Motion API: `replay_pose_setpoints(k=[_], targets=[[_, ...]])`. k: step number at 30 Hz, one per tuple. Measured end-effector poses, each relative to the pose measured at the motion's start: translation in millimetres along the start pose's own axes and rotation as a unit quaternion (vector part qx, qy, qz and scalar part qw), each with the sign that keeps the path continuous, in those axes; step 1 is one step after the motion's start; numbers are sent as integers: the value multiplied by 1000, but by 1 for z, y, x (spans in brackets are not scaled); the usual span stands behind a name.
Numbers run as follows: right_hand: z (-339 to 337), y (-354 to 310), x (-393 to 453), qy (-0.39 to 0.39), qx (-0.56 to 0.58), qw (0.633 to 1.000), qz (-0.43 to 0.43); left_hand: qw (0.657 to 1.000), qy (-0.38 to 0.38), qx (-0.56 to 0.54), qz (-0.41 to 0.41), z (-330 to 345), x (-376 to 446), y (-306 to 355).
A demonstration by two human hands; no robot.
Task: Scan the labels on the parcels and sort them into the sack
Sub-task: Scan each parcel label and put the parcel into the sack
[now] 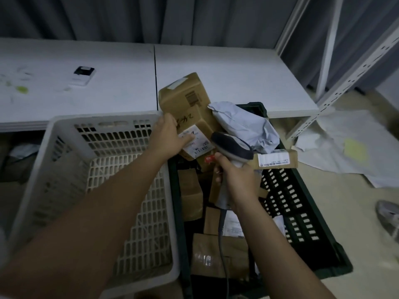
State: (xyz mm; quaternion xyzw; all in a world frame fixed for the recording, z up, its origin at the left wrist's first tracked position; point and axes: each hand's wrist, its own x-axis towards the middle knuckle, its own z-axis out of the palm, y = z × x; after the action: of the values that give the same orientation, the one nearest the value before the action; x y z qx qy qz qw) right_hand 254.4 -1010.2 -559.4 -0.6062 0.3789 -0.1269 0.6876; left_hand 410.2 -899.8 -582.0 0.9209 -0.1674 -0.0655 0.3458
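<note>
1. The step in hand looks like scanning: the left hand [172, 134] grips a brown cardboard parcel [190, 111], fingers [185, 138] curled over its white label [197, 143], and tilts it up above the dark crate [302, 212].
2. The right hand [235, 178] is wrapped round the handle of a corded scanner [232, 147], whose head points towards that label from just beside it (the forefinger lies near the red trigger).
3. More parcels lie in the dark crate, with a grey mailer bag [248, 128] and a flat labelled box [274, 160] on top.
4. A white crate [64, 147] stands to the left, beside the tabletop [216, 67].
5. The next move likely calls for uncovering the barcode, since the left fingers partly cover the label; a sack for sorting cannot be made out with certainty.
</note>
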Motion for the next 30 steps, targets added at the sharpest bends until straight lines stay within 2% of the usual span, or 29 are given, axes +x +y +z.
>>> replay_pose_setpoints(k=[3,5,8,11,16,17,20,23,30], targets=[[-3,0,-9,-3,13,1000,8,995,-43,87,27,-8,-19,4],[-7,-2,-19,5,24,1000,18,995,-62,77,14,-15,-37,7],[-19,-7,-39,18,45,999,24,991,-40,-94,-91,-28,-72,14],[-31,-5,-66,22,78,997,17,939,-35,-284,-190,-36,-112,16],[-28,-4,-118,33,133,990,-19,865,-3,-440,-242,-42,-183,14],[-26,-3,-127,24,124,992,-16,861,1,-449,-238,-45,-197,16],[-21,-3,-144,5,73,997,2,891,-9,-415,-187,-54,-225,23],[-25,-6,-155,17,56,998,-8,897,-9,-402,-183,-72,-244,25],[-41,-18,-186,-38,-16,997,-59,908,-50,-370,-193,-90,-272,8]])
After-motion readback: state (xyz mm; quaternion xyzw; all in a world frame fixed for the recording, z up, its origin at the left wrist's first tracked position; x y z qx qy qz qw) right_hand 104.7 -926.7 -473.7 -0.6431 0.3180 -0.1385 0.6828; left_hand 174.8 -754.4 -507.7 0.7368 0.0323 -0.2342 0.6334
